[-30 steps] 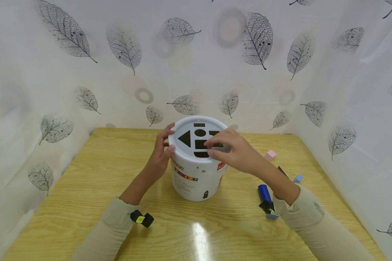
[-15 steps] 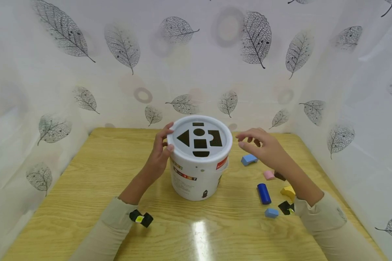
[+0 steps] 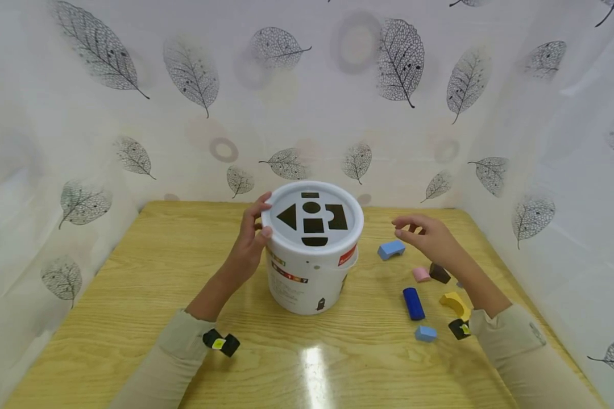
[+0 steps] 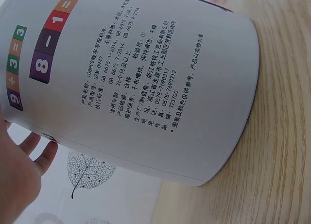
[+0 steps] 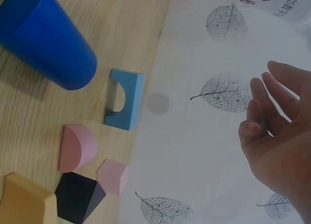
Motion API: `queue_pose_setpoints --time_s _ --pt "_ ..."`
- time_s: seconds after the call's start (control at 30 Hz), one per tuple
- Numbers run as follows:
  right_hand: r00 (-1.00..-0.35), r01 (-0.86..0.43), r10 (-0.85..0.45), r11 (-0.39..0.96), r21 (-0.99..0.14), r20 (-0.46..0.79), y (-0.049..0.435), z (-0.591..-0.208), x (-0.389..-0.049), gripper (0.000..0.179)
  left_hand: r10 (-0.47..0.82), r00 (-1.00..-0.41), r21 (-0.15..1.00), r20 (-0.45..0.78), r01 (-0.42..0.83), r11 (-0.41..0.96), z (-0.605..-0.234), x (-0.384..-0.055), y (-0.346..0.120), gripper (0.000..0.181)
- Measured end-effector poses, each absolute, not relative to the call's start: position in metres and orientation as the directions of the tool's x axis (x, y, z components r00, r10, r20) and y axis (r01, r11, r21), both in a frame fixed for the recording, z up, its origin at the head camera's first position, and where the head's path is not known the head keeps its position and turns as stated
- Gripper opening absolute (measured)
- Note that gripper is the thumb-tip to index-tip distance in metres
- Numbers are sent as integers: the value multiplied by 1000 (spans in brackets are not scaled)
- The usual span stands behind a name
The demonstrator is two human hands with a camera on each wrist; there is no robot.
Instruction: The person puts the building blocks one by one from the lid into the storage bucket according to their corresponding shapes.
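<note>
A white bucket [image 3: 299, 289] stands upright on the table. Its lid [image 3: 336, 241] has cut-out holes: a triangle, a circle, a square and others. My left hand [image 3: 249, 236] grips the bucket's upper left rim, thumb in front and fingers round the side. To the bucket's right, my right hand [image 3: 432, 238] hangs in the air with loosely bent fingers and nothing in them. Near it lie a light blue arch block [image 3: 390, 248], a pink half-round block [image 3: 421, 275], a dark block [image 3: 439, 272] and a dark blue cylinder [image 3: 413, 304].
A yellow arch block [image 3: 455, 305] and a small light blue block [image 3: 426, 333] lie on the wooden table [image 3: 133, 295] at the right. The right wrist view also has a pink faceted block [image 5: 112, 177]. A leaf-patterned sheet [image 3: 307, 113] surrounds the table.
My right hand has left the lid and moved right, above the blocks. More blocks and the lid's right-hand cut-out now show. My left hand stays on the bucket's rim.
</note>
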State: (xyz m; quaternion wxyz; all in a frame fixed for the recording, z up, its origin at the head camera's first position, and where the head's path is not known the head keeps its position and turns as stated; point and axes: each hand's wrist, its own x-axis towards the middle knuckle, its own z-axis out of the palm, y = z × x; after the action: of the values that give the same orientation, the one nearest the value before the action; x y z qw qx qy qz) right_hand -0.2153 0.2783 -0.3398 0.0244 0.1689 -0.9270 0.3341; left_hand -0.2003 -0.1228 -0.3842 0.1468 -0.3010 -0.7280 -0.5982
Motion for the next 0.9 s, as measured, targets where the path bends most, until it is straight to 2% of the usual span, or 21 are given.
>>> queue_pose_setpoints --time_s 0.47,0.9 --pt "-948 -285 -311 742 -607 66 314 -381 -238 38 262 -790 798 554 594 104 -382 -198 -122 47" --pt "-941 -284 -338 745 -604 26 327 -412 -264 42 265 -793 802 548 589 104 -383 -199 -122 47"
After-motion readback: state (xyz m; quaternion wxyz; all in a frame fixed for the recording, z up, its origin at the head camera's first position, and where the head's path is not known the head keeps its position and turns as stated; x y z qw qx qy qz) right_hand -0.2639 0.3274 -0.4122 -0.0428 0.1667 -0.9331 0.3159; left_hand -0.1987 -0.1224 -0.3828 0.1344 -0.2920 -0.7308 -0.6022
